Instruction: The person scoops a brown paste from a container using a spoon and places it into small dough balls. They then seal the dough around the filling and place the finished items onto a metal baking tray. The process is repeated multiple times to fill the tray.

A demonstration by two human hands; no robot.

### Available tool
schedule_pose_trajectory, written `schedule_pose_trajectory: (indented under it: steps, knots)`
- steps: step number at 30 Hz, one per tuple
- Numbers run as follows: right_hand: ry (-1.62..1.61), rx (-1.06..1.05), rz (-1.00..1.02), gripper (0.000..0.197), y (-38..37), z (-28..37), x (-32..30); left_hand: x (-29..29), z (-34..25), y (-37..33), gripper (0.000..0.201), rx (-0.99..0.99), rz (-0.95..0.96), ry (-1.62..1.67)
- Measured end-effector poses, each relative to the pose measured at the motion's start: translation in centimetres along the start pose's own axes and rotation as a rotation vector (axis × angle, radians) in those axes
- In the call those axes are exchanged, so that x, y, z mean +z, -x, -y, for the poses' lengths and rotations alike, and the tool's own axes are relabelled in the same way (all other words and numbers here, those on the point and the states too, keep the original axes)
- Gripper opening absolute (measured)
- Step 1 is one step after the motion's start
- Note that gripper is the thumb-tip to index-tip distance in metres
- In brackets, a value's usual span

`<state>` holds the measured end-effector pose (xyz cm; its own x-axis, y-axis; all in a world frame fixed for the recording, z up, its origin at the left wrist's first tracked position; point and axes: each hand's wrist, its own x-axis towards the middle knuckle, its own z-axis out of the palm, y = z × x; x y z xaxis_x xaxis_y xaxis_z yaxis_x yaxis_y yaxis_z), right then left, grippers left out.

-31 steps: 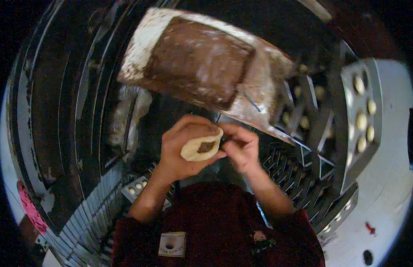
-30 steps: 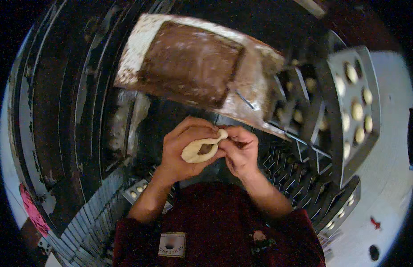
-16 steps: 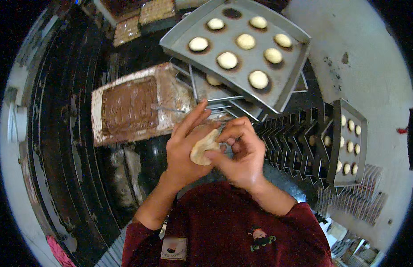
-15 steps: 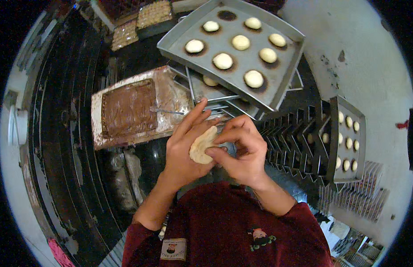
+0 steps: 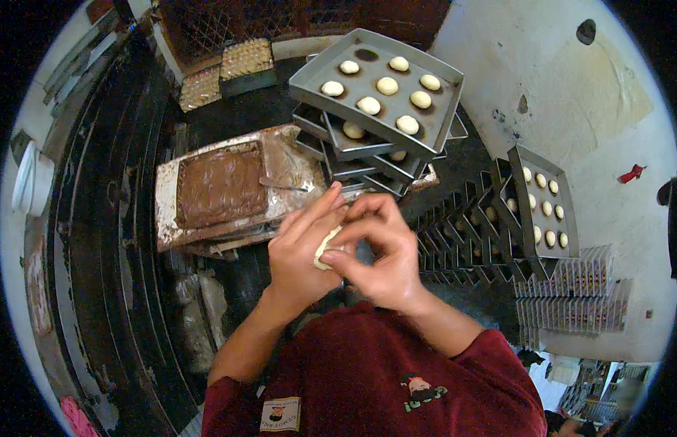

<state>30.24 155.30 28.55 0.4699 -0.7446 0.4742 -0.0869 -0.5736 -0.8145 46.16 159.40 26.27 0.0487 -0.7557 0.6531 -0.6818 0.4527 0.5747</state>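
Observation:
My left hand (image 5: pixel 298 258) cradles a small piece of pale dough (image 5: pixel 322 255) in its palm, fingers stretched upward. With bent thumb and fingers, my right hand (image 5: pixel 386 258) pinches the dough's near edge, hiding much of it. Just beyond my hands, a metal tray (image 5: pixel 360 83) tops a crisscross stack of trays and bears several round dough balls (image 5: pixel 387 86) on dark-stained spots. Left of that stack, a slab of brown chocolate-like filling (image 5: pixel 222 186) lies on a worn pale board (image 5: pixel 167 218). A flat spatula (image 5: pixel 286 186) rests against the filling's right edge.
To the right stands a tall stack of angled trays, its top tray (image 5: pixel 542 237) holding more dough balls. Two containers of small round pieces (image 5: pixel 247 60) sit at the back left. A wall (image 5: pixel 557 87) bounds the right; dark slatted boards (image 5: pixel 98 240) run along the left.
The dough shows less between my hands, now seen nearly edge-on as my right fingers press over it. The view has shifted, so the trays and board appear smaller and farther off.

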Motion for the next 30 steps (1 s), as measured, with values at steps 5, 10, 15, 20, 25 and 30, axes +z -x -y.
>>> schedule_pose_trajectory:
  steps: [5, 10, 15, 20, 25, 30]
  knots:
    - [0.089, -0.07, 0.039, 0.019, 1.3, 2.0, 1.0, -2.5, -1.0, 1.7, 0.013, 0.07, 0.016, 0.029]
    - [-0.76, 0.306, -0.42, 0.049, 8.2, -3.2, 5.6, -2.4, -1.4, 2.0, 0.019, 0.032, 0.231, 0.224]
    - [-0.637, 0.17, -0.181, 0.07, 8.3, -2.7, 4.0, 0.7, -4.8, -0.1, 0.035, -0.099, 0.109, 0.57]
    - [-1.017, 0.273, -0.313, 0.06, 6.4, -4.1, -1.8, 5.4, -6.7, -4.8, 0.056, 0.274, 0.315, -0.072]
    - [-1.029, 0.013, -0.73, 0.034, 2.3, -3.4, -10.1, 14.9, -10.6, -8.6, 0.045, -0.043, -0.003, 0.443]
    - [-0.768, -0.043, -0.739, 0.03, 1.8, -9.2, -18.2, 21.1, -9.2, -10.9, 0.024, 0.04, 0.298, 0.545]
